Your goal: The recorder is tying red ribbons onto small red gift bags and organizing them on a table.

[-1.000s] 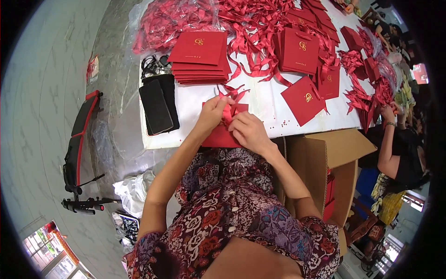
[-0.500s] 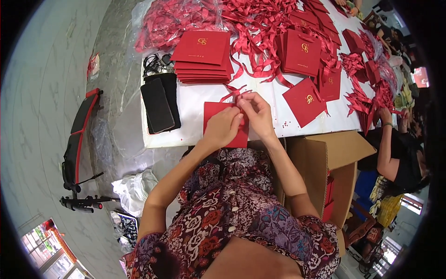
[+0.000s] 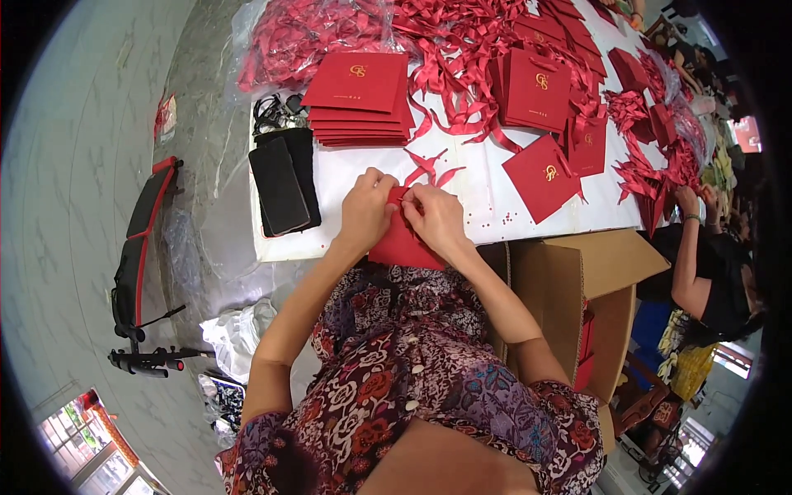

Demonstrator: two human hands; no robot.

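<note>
A small red paper bag is between my hands at the table's front edge, its lower part hanging toward my lap. My left hand is closed on its upper left edge. My right hand pinches at the upper right edge, fingertips close to the left ones; whether a ribbon end is in them is hidden. Just beyond lies a short red ribbon on the white tabletop. A stack of flat red bags stands farther back, and a finished-looking bag with ribbon handle lies to the right.
Left on the table are a black phone and cables. Heaps of red ribbon and a plastic bag of ribbon fill the back. An open cardboard box stands at my right. Another person's arm reaches in at far right.
My left hand has shifted up and left to the bag's top edge, and my right hand has come down and left. The bag has tilted and slid toward me, away from the ribbon.
</note>
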